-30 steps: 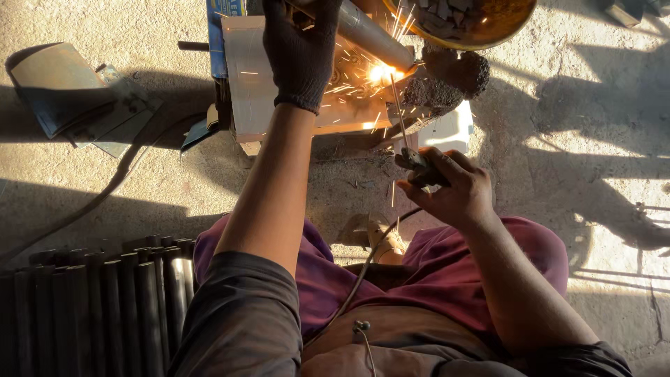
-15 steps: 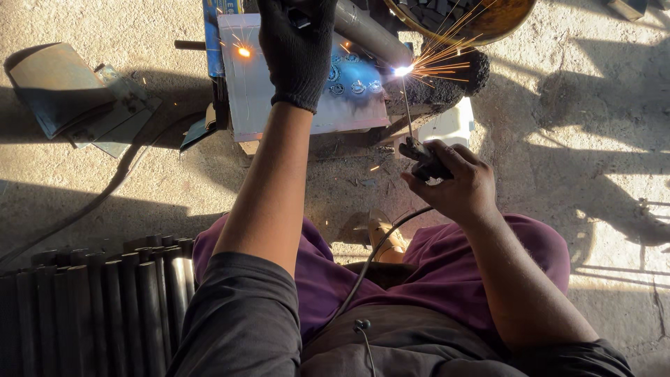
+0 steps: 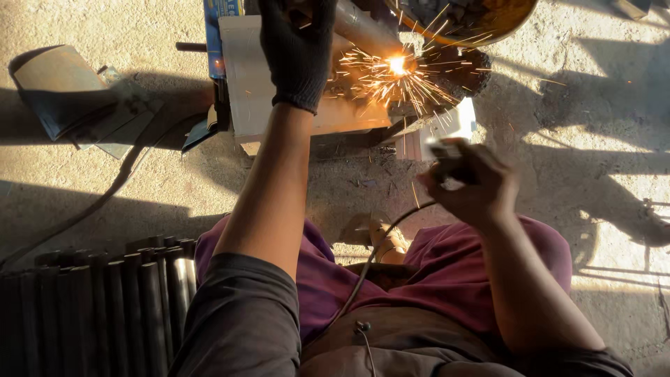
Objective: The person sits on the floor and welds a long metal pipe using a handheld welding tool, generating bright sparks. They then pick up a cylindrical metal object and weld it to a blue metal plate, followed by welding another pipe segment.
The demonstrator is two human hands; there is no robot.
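Welding is under way on the ground in front of the seated person: a bright arc [image 3: 398, 65] throws sparks where a grey metal pipe [image 3: 363, 29] meets the pieces beneath it. The left hand [image 3: 299, 49], in a dark glove, is closed around the pipe near the joint and pins it against a pale flat plate [image 3: 244, 77]. The right hand [image 3: 466, 180], bare and blurred, is wrapped around a dark electrode holder [image 3: 447, 159], whose cable [image 3: 370, 262] runs back across the lap; the thin rod reaching toward the arc is too faint to trace.

To do this step well, the gloved grip should hold firm so the pipe does not roll while the bead forms, and it looks wise to keep those fingers clear of the spark shower just beside them. The right wrist would do best braced, feeding the rod steadily as it burns down. The bare right hand is a risk with sparks flying this near. A stack of dark tubes [image 3: 105, 307] lies by the left knee, well apart from the arc.
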